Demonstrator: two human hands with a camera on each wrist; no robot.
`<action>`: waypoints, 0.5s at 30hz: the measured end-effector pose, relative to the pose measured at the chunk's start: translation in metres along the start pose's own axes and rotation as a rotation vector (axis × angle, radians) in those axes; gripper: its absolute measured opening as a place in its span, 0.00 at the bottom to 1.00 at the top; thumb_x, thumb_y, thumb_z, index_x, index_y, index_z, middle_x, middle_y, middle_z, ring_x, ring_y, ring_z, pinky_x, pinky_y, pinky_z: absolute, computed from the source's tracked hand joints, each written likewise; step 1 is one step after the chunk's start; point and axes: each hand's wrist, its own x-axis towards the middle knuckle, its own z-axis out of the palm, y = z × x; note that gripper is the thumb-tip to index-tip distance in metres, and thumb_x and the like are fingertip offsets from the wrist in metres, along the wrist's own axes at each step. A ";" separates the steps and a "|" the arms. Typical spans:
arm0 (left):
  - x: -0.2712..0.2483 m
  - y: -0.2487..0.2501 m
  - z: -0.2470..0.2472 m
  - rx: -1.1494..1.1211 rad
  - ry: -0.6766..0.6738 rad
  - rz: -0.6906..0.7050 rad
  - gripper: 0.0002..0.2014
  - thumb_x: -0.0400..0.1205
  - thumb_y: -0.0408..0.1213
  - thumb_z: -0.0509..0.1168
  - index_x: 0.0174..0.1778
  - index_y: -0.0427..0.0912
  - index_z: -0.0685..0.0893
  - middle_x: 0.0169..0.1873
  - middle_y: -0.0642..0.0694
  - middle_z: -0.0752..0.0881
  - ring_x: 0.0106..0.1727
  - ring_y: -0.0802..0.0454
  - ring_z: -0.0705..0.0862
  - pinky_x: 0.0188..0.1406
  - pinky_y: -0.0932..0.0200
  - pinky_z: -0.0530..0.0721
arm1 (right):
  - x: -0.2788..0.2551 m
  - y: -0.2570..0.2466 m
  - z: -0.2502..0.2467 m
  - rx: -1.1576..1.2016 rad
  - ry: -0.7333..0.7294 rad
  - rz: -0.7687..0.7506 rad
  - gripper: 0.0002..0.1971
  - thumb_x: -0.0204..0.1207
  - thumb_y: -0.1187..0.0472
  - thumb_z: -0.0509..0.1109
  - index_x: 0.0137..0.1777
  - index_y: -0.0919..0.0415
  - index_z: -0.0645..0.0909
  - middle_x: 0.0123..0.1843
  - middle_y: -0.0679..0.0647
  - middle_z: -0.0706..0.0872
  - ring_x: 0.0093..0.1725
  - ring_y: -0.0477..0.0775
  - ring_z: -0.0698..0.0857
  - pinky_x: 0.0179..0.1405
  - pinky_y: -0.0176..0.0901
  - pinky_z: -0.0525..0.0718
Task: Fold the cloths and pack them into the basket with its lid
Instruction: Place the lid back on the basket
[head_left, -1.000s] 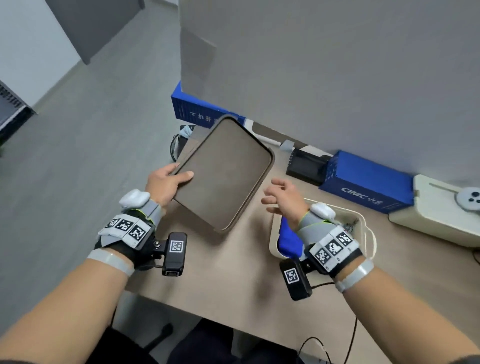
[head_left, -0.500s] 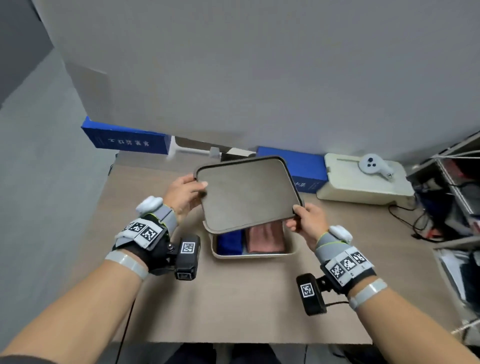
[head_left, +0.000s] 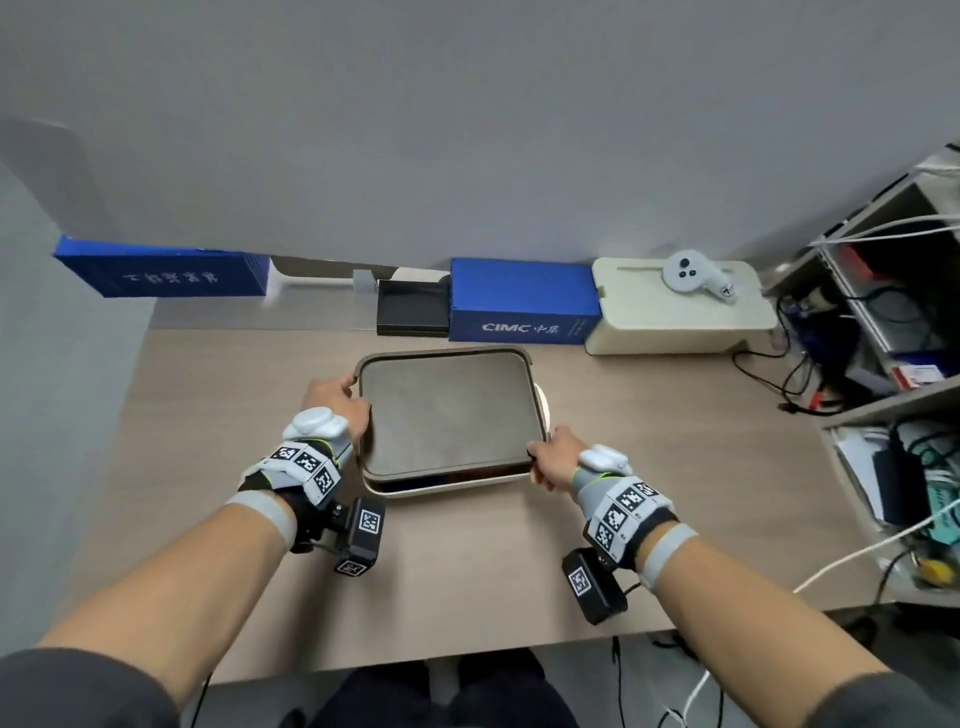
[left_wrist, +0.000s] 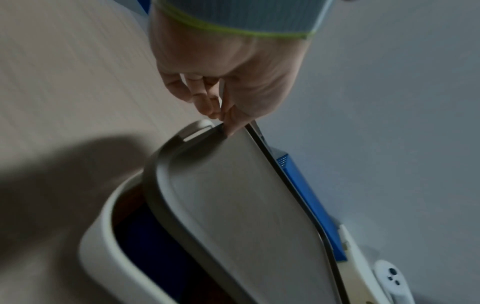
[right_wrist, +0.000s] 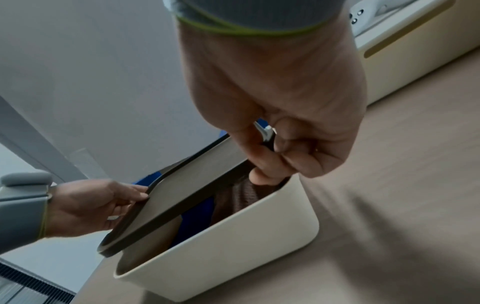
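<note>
A brown lid (head_left: 448, 410) with a dark rim hovers just over the cream basket (head_left: 452, 488), tilted, its near edge lifted. My left hand (head_left: 340, 402) pinches the lid's left edge, fingers under and thumb on top (left_wrist: 228, 115). My right hand (head_left: 550, 457) grips the lid's near right corner (right_wrist: 267, 148). Inside the basket lie a folded blue cloth (right_wrist: 200, 211) and a brownish cloth (right_wrist: 241, 195), mostly hidden beneath the lid (right_wrist: 182, 185). In the left wrist view the blue cloth (left_wrist: 155, 242) shows in the gap between lid (left_wrist: 233, 205) and basket (left_wrist: 109, 236).
Along the back wall stand a blue box (head_left: 519, 306), a second blue box (head_left: 171, 273), a black box (head_left: 413, 312) and a cream case (head_left: 675, 312) with a white controller (head_left: 696, 273). Shelves with cables (head_left: 893, 364) crowd the right side.
The lid has come from the table's left to over the basket and sunk lower, nearly covering the cloths. My right hand took hold of it. The camera view swung right.
</note>
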 end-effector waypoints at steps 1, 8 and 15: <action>-0.003 -0.001 0.001 0.020 -0.003 0.008 0.23 0.74 0.33 0.67 0.66 0.45 0.86 0.45 0.41 0.90 0.44 0.41 0.89 0.52 0.54 0.87 | 0.001 0.001 0.001 -0.006 -0.013 0.009 0.13 0.69 0.59 0.60 0.28 0.62 0.79 0.26 0.60 0.89 0.22 0.59 0.82 0.26 0.42 0.78; -0.011 -0.009 0.008 0.095 -0.034 0.026 0.22 0.80 0.37 0.64 0.71 0.50 0.81 0.59 0.41 0.88 0.57 0.39 0.86 0.53 0.59 0.78 | -0.002 -0.001 -0.002 -0.092 -0.085 0.077 0.21 0.72 0.61 0.63 0.18 0.64 0.77 0.24 0.59 0.85 0.15 0.53 0.72 0.19 0.38 0.69; -0.010 -0.018 0.012 0.095 -0.054 0.014 0.24 0.80 0.40 0.65 0.74 0.55 0.77 0.60 0.42 0.87 0.54 0.39 0.86 0.54 0.58 0.78 | -0.004 0.004 -0.009 0.027 -0.125 0.075 0.08 0.79 0.63 0.65 0.38 0.59 0.74 0.22 0.56 0.81 0.09 0.47 0.66 0.10 0.28 0.62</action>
